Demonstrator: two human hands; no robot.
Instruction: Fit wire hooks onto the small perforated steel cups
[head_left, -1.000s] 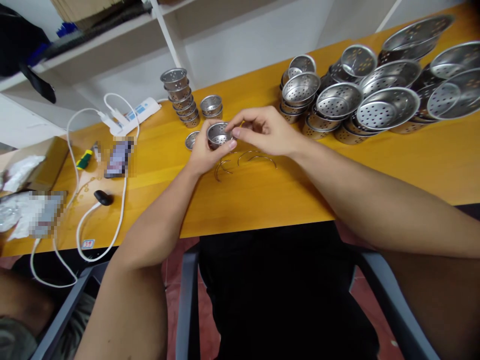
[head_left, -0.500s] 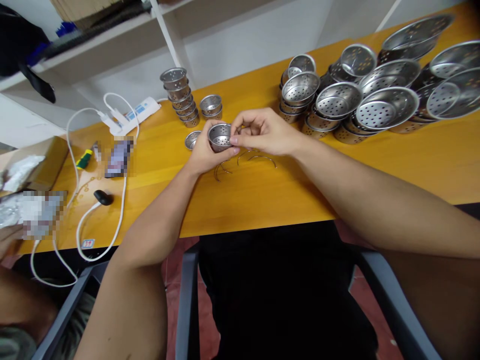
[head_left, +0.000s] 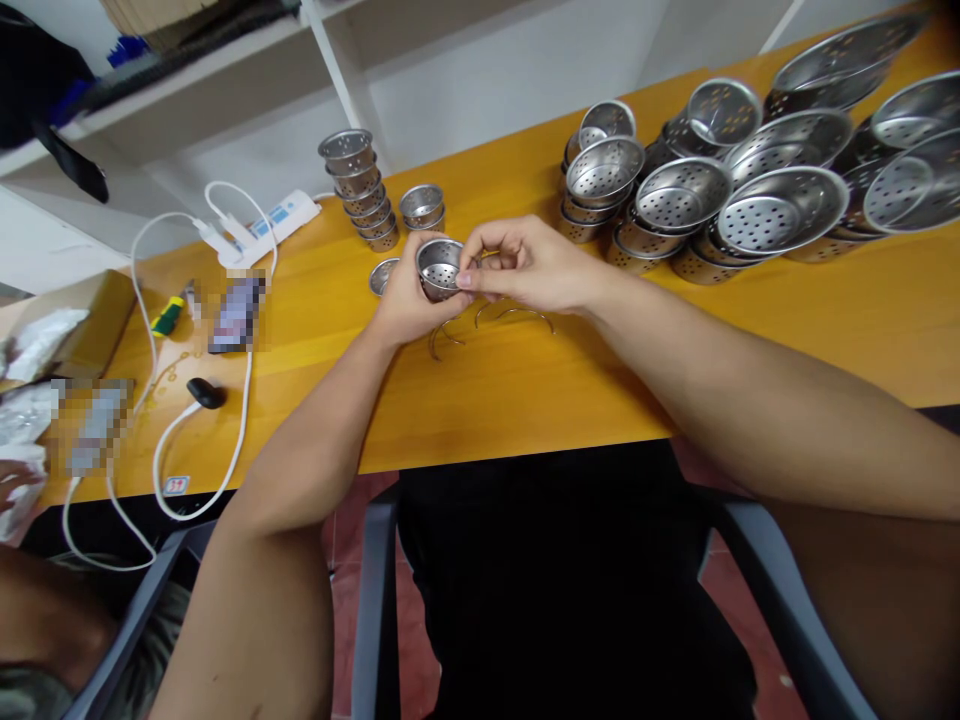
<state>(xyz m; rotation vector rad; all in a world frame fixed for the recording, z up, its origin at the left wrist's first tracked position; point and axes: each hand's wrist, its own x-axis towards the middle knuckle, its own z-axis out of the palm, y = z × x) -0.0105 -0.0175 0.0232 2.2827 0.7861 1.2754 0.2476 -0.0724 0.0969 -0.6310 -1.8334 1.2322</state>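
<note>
A small perforated metal cup (head_left: 441, 268) is tilted with its opening toward me, and my left hand (head_left: 409, 300) is wrapped round its left side and base. My right hand (head_left: 517, 265) is pinched at the cup's right rim, with thumb and forefinger together; whatever sits between those fingertips is too small to make out. Thin curved wires (head_left: 448, 338) lie on the table just below the hands, and more bent wire (head_left: 529, 312) lies under the right hand. Another small cup (head_left: 382, 276) shows partly behind my left hand.
A tall stack of perforated cups (head_left: 365, 195) and a shorter stack (head_left: 423, 208) stand behind. Many larger perforated cups (head_left: 679, 195) crowd the right. Leftward are a power strip (head_left: 277, 225), a phone (head_left: 237, 312), a green-yellow tool (head_left: 168, 316), cables and another person's hand (head_left: 13, 485).
The held cup has tipped slightly more toward me while both hands keep nearly the same place. At far left, the other person's hand and the white plastic have shifted left.
</note>
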